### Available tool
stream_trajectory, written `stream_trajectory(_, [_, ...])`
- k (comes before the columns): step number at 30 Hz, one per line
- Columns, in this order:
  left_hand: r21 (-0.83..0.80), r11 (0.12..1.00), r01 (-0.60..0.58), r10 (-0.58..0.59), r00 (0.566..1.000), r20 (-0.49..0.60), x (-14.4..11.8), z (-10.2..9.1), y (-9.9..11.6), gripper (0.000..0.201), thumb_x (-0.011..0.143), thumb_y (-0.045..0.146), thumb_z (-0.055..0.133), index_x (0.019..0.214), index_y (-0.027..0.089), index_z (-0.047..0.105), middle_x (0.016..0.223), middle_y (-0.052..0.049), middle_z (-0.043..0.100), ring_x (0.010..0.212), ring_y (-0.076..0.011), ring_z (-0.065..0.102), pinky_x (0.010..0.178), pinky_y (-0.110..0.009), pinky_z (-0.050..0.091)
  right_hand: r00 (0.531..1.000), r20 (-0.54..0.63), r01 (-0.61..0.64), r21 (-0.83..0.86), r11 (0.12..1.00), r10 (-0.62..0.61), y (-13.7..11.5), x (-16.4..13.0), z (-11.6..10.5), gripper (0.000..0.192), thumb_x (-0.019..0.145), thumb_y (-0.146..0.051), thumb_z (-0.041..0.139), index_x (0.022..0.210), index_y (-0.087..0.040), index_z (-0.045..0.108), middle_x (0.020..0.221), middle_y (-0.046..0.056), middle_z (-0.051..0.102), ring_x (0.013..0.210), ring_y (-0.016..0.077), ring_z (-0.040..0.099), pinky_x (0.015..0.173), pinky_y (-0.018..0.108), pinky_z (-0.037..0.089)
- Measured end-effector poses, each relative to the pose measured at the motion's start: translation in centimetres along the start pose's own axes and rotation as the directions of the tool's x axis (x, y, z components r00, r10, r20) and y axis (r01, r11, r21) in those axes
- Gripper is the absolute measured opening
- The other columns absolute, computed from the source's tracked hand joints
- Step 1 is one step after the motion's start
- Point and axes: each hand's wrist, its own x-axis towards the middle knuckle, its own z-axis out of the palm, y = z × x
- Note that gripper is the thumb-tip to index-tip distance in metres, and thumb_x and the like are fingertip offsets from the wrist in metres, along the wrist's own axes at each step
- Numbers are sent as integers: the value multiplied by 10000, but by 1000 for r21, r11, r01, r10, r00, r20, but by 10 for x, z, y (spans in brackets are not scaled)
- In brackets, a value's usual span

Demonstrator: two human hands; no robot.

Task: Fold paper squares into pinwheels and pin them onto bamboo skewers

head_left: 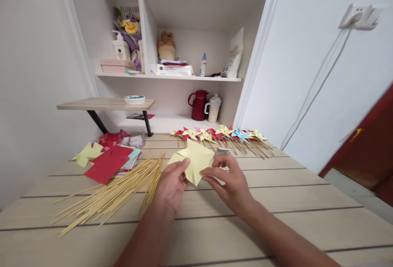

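Between my two hands, above the slatted table, is a pale yellow paper pinwheel blank (195,158) with slit corners spread out. My left hand (172,183) grips it by its left side, thumb on top and fingers underneath. At its lower right edge, the thumb and fingers of my right hand (229,181) pinch the paper. Just behind my right hand lies a small grey object (222,151), partly hidden. Left of my left hand, many thin wooden sticks (113,193) are spread in a loose pile.
Red paper squares (109,162), a yellow cut piece (88,153) and a clear container (132,139) lie at the left. Finished pinwheels on sticks (219,134) line the back right. A small raised shelf (104,104) stands back left; a red jug (199,105) and a cup (214,108) stand behind.
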Motion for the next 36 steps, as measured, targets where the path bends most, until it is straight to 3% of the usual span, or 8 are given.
stream_trajectory(7, [57, 998, -17, 14, 998, 59, -4, 6, -5, 412, 541, 303, 930, 856, 103, 756, 849, -106, 764, 769, -167, 673, 743, -263, 528, 992, -7, -128, 106, 986, 129, -1, 6, -6, 67, 882, -170, 680, 837, -201, 720, 839, 33, 503, 805, 186, 539, 697, 332, 450])
stream_trajectory(16, [228, 968, -103, 117, 992, -49, -14, 16, -6, 336, 510, 338, 929, 685, 127, 735, 632, -7, 685, 598, -88, 555, 598, -205, 431, 943, 36, -332, 201, 922, 332, 0, 11, -8, 139, 861, -176, 684, 728, -198, 651, 868, 32, 540, 832, 186, 565, 747, 327, 471])
stream_trajectory(27, [241, 964, -112, 133, 989, -70, -11, 13, -7, 315, 523, 307, 918, 721, 118, 762, 720, -62, 742, 662, -138, 635, 663, -247, 484, 950, 21, -310, 201, 929, 312, -1, 11, -8, 128, 872, -231, 686, 747, -209, 671, 934, 59, 571, 879, 206, 587, 756, 351, 500])
stream_trajectory(36, [362, 921, -143, 164, 986, -26, -9, 10, -10, 320, 575, 326, 896, 765, 104, 766, 778, -100, 766, 690, -166, 658, 690, -267, 490, 949, 23, -312, 206, 927, 314, 1, 11, -9, 133, 856, -195, 699, 728, -203, 662, 933, 55, 562, 889, 202, 584, 771, 349, 500])
